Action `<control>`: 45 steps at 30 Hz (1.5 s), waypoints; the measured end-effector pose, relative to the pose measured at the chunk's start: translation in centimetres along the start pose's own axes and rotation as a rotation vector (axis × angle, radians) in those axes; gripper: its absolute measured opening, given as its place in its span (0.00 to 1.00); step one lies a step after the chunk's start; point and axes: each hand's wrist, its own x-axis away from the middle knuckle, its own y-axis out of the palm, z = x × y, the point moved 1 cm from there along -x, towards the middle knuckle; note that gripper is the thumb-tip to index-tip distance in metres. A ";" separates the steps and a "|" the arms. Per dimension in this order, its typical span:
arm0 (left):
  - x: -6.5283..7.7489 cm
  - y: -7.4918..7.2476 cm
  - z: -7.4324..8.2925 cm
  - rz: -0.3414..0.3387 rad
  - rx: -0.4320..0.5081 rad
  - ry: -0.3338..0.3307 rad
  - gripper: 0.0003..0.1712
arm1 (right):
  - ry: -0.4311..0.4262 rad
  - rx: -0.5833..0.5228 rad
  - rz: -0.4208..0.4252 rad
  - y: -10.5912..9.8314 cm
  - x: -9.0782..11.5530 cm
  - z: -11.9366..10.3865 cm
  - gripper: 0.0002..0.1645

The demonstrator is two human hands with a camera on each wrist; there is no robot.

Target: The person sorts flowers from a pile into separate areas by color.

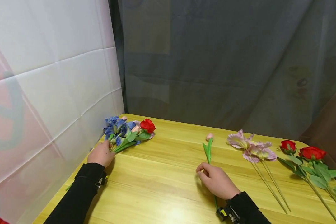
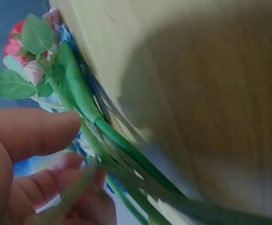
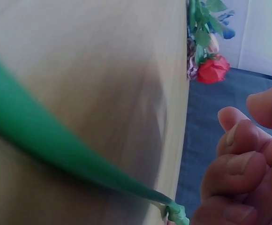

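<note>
Left hand (image 1: 101, 153): thumb and fingers curled round the stems of the mixed bunch (image 1: 131, 136), whose blooms are by the far left corner of the table (image 1: 156, 183). Right hand (image 1: 219, 181): fingers loosely curled, thumb a narrow gap off, nothing held; positioned over the stem of the pink tulip (image 1: 208, 151), whose bloom points to the far edge. Two lilac flowers (image 1: 259, 151) and, by the far right corner, two red roses (image 1: 312, 153) lie farther right.

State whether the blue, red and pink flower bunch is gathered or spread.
Gathered: the bunch has crowded blooms and green stems converging at the left hand.
</note>
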 end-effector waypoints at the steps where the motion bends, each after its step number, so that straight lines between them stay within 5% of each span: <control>1: 0.0 -0.1 -0.1 -0.007 0.000 0.001 0.12 | 0.000 -0.001 0.001 -0.1 0.0 -0.1 0.08; 7: 0.1 -0.4 -0.2 -0.027 -0.005 0.022 0.04 | 0.014 0.007 0.003 -0.3 -0.1 -0.4 0.07; 22: 1.1 -2.0 0.7 -0.015 0.070 0.104 0.08 | 0.029 -0.012 -0.008 -0.1 0.0 -0.7 0.08; 33: 2.5 -3.3 4.1 0.019 0.246 0.202 0.08 | 0.011 -0.009 -0.017 0.3 -0.2 -1.3 0.09; 45: 4.4 -1.0 9.8 -0.111 0.582 0.391 0.04 | -0.086 -0.079 -0.022 1.4 -1.5 -4.0 0.12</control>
